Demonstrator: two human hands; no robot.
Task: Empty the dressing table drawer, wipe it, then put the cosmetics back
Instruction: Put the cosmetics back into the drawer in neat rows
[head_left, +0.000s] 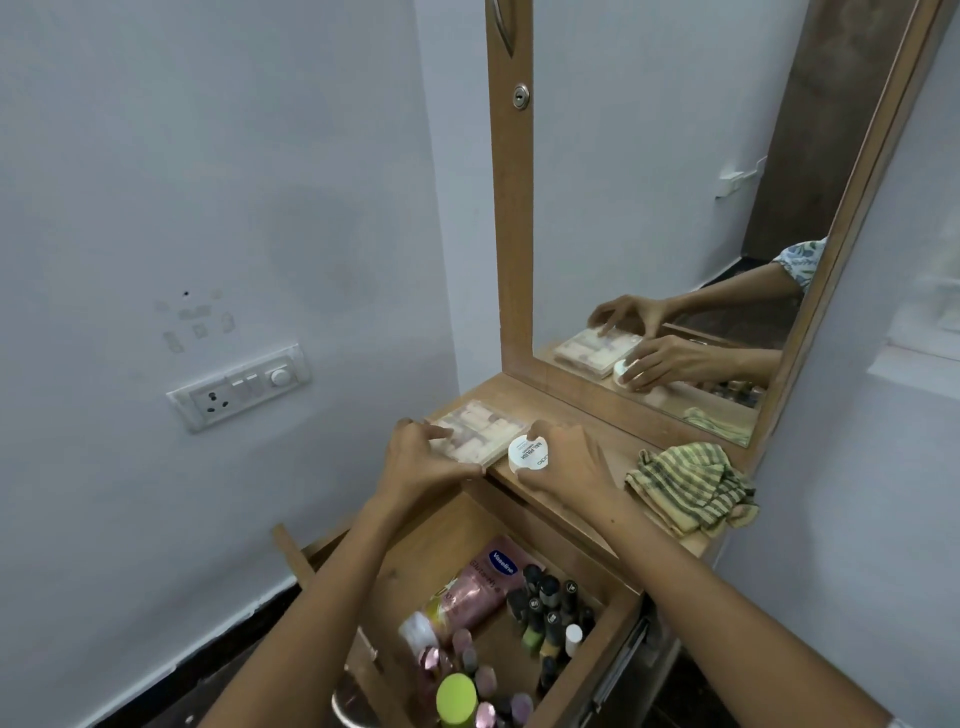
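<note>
The wooden drawer (415, 561) stands pulled open below the dressing table top (618, 457). Inside lie a pink Vaseline tube (478, 587), several dark nail polish bottles (550, 608) and a lime-green capped bottle (457, 696). On the table top my left hand (421, 457) grips the near edge of a clear plastic case of pale cosmetics (480, 431). Beside it, my right hand (566, 457) holds a small round white nail polish remover tub (529, 453) resting on the top. A striped green cloth (691, 488) lies crumpled at the right end.
A wood-framed mirror (665, 208) rises behind the table top and reflects both hands. A white switchboard with a socket (239, 387) is set in the left wall. Walls close in on both sides, and the floor below is dark.
</note>
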